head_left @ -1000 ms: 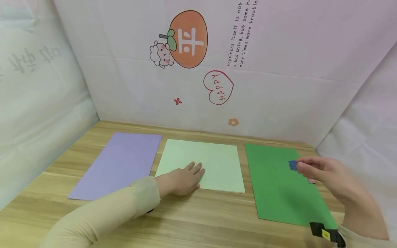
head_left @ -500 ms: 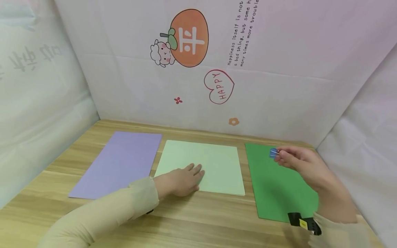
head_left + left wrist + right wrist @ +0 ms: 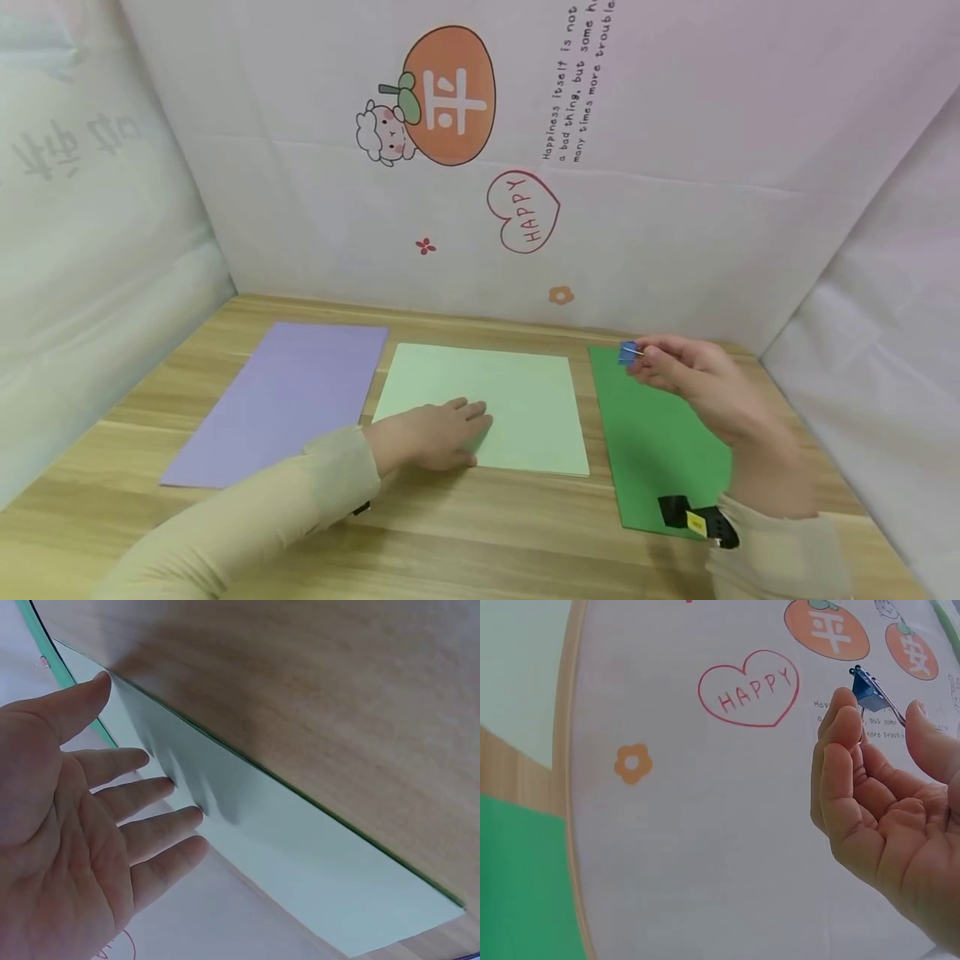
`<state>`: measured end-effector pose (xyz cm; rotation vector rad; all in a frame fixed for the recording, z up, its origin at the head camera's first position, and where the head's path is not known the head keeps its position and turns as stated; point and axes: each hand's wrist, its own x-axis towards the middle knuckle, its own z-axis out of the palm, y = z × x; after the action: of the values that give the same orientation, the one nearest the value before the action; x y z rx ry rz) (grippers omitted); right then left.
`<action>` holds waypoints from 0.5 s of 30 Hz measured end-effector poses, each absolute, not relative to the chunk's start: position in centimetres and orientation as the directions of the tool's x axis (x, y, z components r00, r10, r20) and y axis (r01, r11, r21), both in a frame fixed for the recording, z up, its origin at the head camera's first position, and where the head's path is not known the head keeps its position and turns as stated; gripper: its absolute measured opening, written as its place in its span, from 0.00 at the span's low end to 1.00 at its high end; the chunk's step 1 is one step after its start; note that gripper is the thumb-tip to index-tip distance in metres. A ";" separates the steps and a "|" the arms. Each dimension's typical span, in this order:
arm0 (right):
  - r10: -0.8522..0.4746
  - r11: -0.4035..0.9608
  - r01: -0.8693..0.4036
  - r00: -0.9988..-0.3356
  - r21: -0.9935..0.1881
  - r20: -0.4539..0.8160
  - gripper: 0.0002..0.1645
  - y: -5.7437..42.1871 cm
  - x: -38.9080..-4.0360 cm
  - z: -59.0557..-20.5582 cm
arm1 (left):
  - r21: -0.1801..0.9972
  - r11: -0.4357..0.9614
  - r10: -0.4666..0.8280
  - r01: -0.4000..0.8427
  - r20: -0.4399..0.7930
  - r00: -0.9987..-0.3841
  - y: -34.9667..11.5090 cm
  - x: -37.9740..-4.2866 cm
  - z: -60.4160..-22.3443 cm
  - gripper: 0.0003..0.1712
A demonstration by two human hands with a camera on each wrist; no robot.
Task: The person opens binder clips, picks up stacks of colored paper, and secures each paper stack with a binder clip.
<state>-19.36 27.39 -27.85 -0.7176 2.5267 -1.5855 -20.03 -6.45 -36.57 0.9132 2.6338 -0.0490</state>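
Note:
My left hand (image 3: pixel 442 435) rests with fingers spread on the near edge of a stack of pale green paper (image 3: pixel 525 400) in the middle of the table. In the left wrist view, the fingertips (image 3: pixel 196 817) touch the sheets. My right hand (image 3: pixel 690 371) is raised over the dark green sheet (image 3: pixel 667 450) on the right. Between thumb and fingers it pinches a small blue binder clip (image 3: pixel 627 353) by its wire handles. In the right wrist view, the body of the binder clip (image 3: pixel 866 688) points up and away from the palm.
A purple sheet (image 3: pixel 285 392) lies at the left of the wooden table (image 3: pixel 465 533). A printed white cloth (image 3: pixel 360 233) hangs along the back and both sides. A small pinkish thing (image 3: pixel 43 661) shows by the dark green sheet in the left wrist view.
My right hand has moved left and farther back with the binder clip, from the right side of the dark green sheet to its far left corner. The left hand has stayed on the pale green paper.

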 end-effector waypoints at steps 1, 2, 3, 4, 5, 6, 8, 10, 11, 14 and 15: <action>-0.424 0.353 -0.348 -0.887 -0.869 0.183 0.24 27.2 -19.4 -27.8 | 0.086 0.789 0.597 0.608 -0.337 -0.728 -6.4 -20.1 -36.6 0.39; -0.423 0.343 -0.345 -0.887 -0.873 0.184 0.24 27.0 -19.5 -27.7 | 0.088 0.787 0.600 0.610 -0.337 -0.726 -6.4 -20.3 -36.6 0.39; -0.422 0.332 -0.343 -0.887 -0.879 0.187 0.24 26.8 -19.5 -27.7 | 0.087 0.784 0.605 0.615 -0.333 -0.723 -6.4 -20.4 -36.6 0.39; -0.421 0.315 -0.339 -0.887 -0.886 0.190 0.24 26.6 -19.6 -27.6 | 0.091 0.783 0.607 0.616 -0.330 -0.723 -6.4 -20.6 -36.7 0.39; -0.422 0.298 -0.338 -0.885 -0.893 0.194 0.24 26.3 -19.6 -27.5 | 0.092 0.782 0.609 0.617 -0.327 -0.723 -6.3 -20.8 -36.7 0.39; -0.422 0.282 -0.338 -0.884 -0.898 0.200 0.23 26.2 -19.7 -27.5 | 0.093 0.781 0.611 0.618 -0.323 -0.723 -6.3 -20.9 -36.8 0.39; -0.421 0.254 -0.333 -0.883 -0.908 0.206 0.22 25.8 -19.7 -27.4 | 0.098 0.781 0.612 0.617 -0.314 -0.726 -6.3 -21.3 -36.8 0.39; -0.418 0.245 -0.329 -0.885 -0.912 0.207 0.22 25.5 -19.8 -27.3 | 0.106 0.782 0.614 0.614 -0.304 -0.729 -6.3 -21.7 -36.9 0.38; -0.414 0.247 -0.324 -0.887 -0.913 0.203 0.22 25.4 -19.8 -27.3 | 0.111 0.783 0.614 0.612 -0.298 -0.731 -6.3 -21.9 -36.8 0.38; -0.403 0.263 -0.307 -0.896 -0.914 0.185 0.24 25.0 -19.8 -27.1 | 0.127 0.787 0.612 0.604 -0.287 -0.737 -6.3 -22.6 -36.9 0.38; -0.399 0.270 -0.300 -0.899 -0.915 0.177 0.25 25.0 -19.9 -27.1 | 0.133 0.789 0.610 0.600 -0.283 -0.740 -6.3 -22.8 -36.9 0.38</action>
<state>-19.85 24.96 -27.14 -0.6720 2.4323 -1.7197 -22.76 -6.34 -36.86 0.9278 2.6675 0.0477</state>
